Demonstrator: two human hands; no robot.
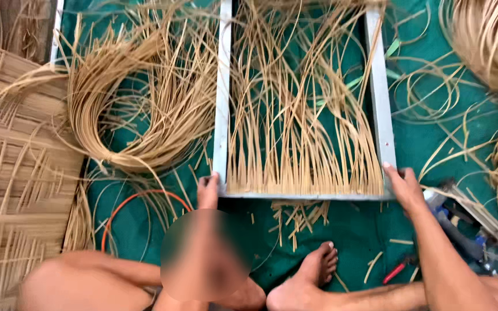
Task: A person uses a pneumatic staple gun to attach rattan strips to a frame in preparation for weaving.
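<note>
A grey metal frame [222, 115] lies on a green cloth, with many thin cane strips [295, 144] fastened along its near bar and fanning away. My left hand [208, 192] grips the frame's near left corner. My right hand [403, 187] holds the near right corner, fingers against the right side bar [380, 98]. My bare foot [309, 276] rests on the cloth just below the frame.
A looped bundle of cane [128, 109] lies left of the frame; more coils [491, 40] sit at the right. Woven cane panels [12, 173] cover the left. An orange wire loop [139, 198], cut strip scraps [295, 216], red-handled cutters [396, 270] and tools [462, 224] lie near me.
</note>
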